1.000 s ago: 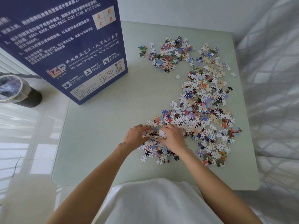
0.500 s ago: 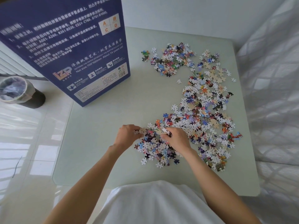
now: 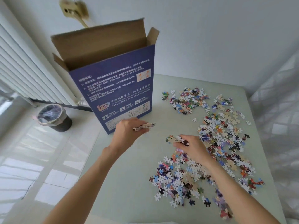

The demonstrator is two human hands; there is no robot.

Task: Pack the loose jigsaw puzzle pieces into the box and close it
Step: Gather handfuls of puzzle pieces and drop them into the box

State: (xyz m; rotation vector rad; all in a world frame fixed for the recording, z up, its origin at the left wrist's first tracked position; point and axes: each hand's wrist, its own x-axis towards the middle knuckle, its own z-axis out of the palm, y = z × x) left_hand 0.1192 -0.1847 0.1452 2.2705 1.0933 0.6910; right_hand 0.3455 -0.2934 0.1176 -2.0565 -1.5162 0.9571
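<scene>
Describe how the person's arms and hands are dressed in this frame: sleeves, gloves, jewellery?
Both forearms are bare, with no sleeves in view. The left hand and right hand wear no gloves, and no rings, watch or bracelet show. A strip of white garment sits at the bottom edge.

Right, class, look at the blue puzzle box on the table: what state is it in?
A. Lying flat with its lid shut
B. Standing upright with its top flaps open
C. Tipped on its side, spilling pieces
B: the blue puzzle box stands upright on the table, its brown top flaps raised.
</scene>
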